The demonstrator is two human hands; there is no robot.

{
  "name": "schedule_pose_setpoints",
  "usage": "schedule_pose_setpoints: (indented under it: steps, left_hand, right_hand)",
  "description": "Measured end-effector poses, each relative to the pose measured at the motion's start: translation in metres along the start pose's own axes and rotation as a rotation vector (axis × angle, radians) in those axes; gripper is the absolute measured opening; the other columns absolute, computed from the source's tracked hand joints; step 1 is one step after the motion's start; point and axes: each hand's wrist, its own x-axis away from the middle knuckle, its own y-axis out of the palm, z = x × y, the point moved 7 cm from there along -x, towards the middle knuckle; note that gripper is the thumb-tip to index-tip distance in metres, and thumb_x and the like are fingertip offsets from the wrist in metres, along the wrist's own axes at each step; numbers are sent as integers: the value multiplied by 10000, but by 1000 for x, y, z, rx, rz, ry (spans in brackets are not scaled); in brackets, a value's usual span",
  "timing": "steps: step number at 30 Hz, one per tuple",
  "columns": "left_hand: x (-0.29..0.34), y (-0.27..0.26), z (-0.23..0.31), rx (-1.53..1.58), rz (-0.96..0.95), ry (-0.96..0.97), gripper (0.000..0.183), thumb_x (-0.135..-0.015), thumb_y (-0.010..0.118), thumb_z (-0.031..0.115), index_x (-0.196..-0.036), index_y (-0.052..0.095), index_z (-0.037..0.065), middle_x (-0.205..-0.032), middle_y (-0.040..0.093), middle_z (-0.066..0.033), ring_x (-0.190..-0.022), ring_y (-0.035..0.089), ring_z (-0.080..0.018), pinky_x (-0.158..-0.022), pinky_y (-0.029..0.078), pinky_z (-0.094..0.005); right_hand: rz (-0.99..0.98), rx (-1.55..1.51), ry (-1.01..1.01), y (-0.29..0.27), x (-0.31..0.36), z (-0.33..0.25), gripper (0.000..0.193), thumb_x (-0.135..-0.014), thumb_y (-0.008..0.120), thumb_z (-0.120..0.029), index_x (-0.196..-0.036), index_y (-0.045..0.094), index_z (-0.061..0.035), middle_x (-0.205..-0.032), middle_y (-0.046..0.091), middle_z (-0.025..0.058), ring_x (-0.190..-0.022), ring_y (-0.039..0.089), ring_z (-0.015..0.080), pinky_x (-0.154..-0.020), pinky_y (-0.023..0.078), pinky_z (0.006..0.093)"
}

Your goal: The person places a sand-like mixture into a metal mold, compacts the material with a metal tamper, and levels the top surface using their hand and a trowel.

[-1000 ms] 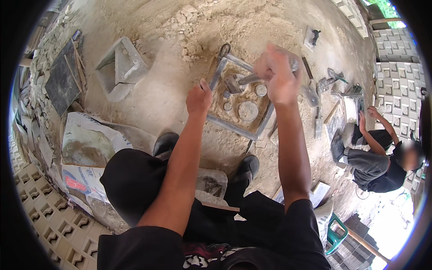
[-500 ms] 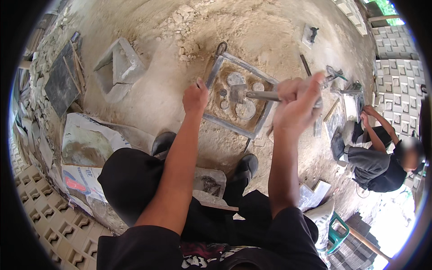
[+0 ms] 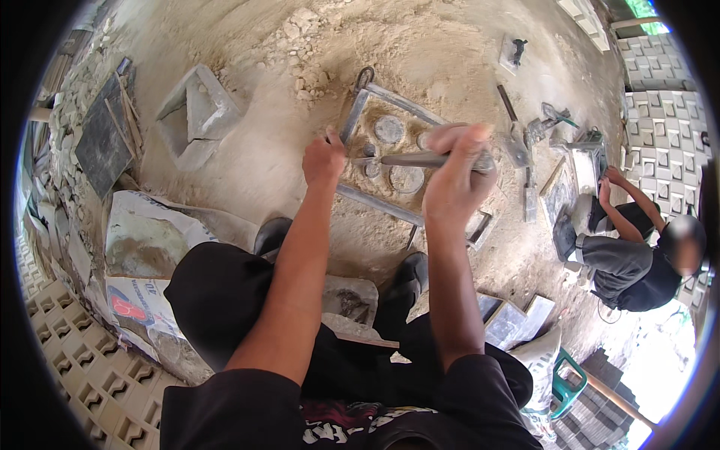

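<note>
A square grey frame [image 3: 405,103] lies on the sandy ground before me, packed with pale sand. Set in the sand are round grey discs, among them an upper disc [image 3: 388,130] and a lower disc [image 3: 406,178]. My left hand [image 3: 324,159] is closed at the frame's left edge, its thumb up; how its fingers wrap the edge is hidden. My right hand [image 3: 459,176], smeared by motion, grips a hammer [image 3: 416,160] by its handle above the frame. The hammer's head is blurred, down near the smaller discs on the left.
Right of the frame lie a trowel [image 3: 516,146] and other hand tools. A co-worker [image 3: 637,262] crouches at far right. Left are a broken concrete block [image 3: 206,112], a dark board [image 3: 101,142] and an open sack [image 3: 146,300]. My shoes [image 3: 409,277] stand just below the frame.
My right hand has moved left and slightly down with the hammer, whose head is now farther left over the frame. My left hand stays at the frame's edge.
</note>
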Motion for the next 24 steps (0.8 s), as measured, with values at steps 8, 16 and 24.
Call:
schedule_pose_setpoints:
  steps: [8,16,24]
  left_hand:
    - [-7,7,-5,-9,-20,-5,595,-970,347,472,-1024,681,-17,-1029,662,-280,-991,630,-448,-894,485,-510]
    - [-8,6,-10,6,9,4,607,-973,330,482,-1029,682,-9,-1054,658,-271,-1005,624,-439,-903,475,-510]
    - [-3,1,-3,-15,9,-10,603,-973,324,478,-1013,689,-1,-1028,666,-267,-1004,622,-447,-906,475,-508]
  right_hand:
    - [-206,-51,45,12,1,-11,535,-1049,419,-279,-553,387,-80,-502,416,-16,-454,384,64,-417,278,262]
    - [-206,-181,26,-1,-25,-6,497,-1005,491,-153,-516,436,-86,-470,420,-31,-426,335,39,-403,200,255]
    - [-108,-95,86,-17,-45,-11,481,-1013,416,-103,-535,364,-109,-437,310,-31,-382,240,71,-391,224,290]
